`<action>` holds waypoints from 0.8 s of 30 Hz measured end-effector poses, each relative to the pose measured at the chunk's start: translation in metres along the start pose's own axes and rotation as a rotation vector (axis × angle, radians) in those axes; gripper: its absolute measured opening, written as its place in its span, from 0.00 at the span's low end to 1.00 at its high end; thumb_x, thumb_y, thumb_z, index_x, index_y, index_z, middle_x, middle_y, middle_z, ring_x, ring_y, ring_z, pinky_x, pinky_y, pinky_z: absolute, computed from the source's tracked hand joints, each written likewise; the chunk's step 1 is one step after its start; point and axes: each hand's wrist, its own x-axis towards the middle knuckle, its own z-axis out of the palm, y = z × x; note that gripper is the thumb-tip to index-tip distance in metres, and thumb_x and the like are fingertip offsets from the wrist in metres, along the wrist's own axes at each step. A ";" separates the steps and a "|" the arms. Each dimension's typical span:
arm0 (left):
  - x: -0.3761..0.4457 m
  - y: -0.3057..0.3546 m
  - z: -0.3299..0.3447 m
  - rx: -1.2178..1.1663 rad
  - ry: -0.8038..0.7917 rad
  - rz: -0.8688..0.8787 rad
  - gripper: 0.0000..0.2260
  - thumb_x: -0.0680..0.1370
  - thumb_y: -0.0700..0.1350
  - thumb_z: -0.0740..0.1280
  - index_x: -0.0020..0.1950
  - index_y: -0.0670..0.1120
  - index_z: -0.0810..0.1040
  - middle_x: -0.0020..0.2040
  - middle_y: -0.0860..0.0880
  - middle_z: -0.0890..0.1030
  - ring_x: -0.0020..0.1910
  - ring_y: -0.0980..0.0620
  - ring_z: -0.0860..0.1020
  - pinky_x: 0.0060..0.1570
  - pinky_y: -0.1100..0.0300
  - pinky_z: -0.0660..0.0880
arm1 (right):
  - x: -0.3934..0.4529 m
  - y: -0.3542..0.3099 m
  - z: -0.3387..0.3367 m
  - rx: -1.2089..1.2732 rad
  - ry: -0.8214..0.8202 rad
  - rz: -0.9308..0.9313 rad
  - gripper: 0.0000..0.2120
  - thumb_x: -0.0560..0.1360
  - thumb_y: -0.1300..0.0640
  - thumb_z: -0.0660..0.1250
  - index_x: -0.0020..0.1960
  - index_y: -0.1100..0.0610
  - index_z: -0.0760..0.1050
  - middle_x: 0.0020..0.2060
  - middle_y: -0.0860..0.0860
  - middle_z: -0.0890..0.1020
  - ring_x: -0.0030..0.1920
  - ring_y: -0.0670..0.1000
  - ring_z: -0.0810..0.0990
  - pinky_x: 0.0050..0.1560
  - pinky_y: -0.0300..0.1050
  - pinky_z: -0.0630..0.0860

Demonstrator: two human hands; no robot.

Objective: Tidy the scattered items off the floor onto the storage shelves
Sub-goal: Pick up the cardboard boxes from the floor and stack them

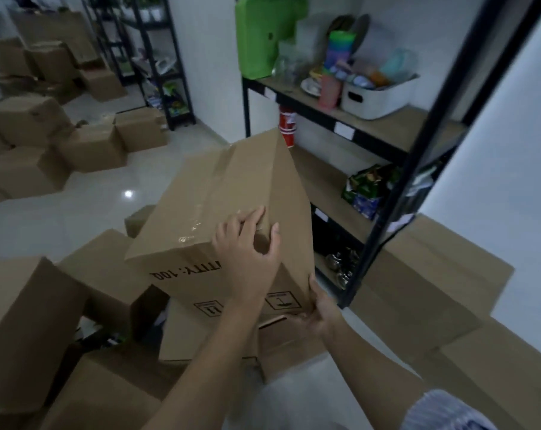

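A: We hold one sealed cardboard box (232, 193), tipped up on a lower edge, above a second carton (194, 330) on the floor. Which hand does what?

B: Our left hand (247, 246) is laid over the near top corner, fingers curled across the edge and thumb down the side face, so it grasps the box there. Our right hand (320, 311) is at the bottom right corner; its thumb runs up the side edge and the other fingers look tucked beneath, so we read it as gripping the box from below.

A: Why opposite corners?

B: One hand high and one low lets us steady the tilt and, we judge, take the weight without the box twisting. The printed side faces us upside down, so we judge the box is inverted.

A: Where does the box sit relative to its destination?

B: Just beside the black shelving unit (396, 212), its far end near the middle wooden shelf (322, 178). That shelf has bare board at this end; green snack packets (368, 190) lie further along.

A: And the shelf above?

B: It already carries a white bin (377, 97), stacked cups (340, 48) and a green lid (263, 35). A red cup stack (286, 125) stands below it.

A: How much remains?

B: Many cartons (24, 119) lie across the tiled floor (77, 212), so we judge the task far from complete.
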 end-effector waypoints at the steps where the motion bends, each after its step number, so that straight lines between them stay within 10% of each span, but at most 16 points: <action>1: -0.008 0.015 0.003 -0.019 -0.001 0.018 0.13 0.74 0.49 0.73 0.57 0.47 0.83 0.49 0.48 0.78 0.51 0.47 0.75 0.56 0.54 0.68 | -0.009 -0.004 -0.016 0.015 0.008 -0.007 0.26 0.74 0.42 0.69 0.64 0.58 0.75 0.56 0.60 0.82 0.55 0.62 0.81 0.44 0.62 0.81; 6: -0.049 0.087 0.012 -0.135 -0.053 0.097 0.14 0.74 0.49 0.73 0.57 0.46 0.83 0.49 0.48 0.80 0.53 0.47 0.76 0.56 0.51 0.70 | -0.057 -0.025 -0.097 0.090 0.016 -0.074 0.26 0.74 0.42 0.68 0.64 0.61 0.76 0.52 0.60 0.84 0.55 0.62 0.81 0.59 0.68 0.75; 24: -0.141 0.252 0.039 -0.578 -0.413 0.448 0.16 0.73 0.51 0.73 0.59 0.47 0.82 0.51 0.52 0.80 0.54 0.48 0.76 0.56 0.48 0.71 | -0.175 -0.008 -0.261 0.490 0.259 -0.268 0.28 0.76 0.43 0.66 0.67 0.63 0.73 0.54 0.64 0.83 0.58 0.65 0.79 0.52 0.67 0.77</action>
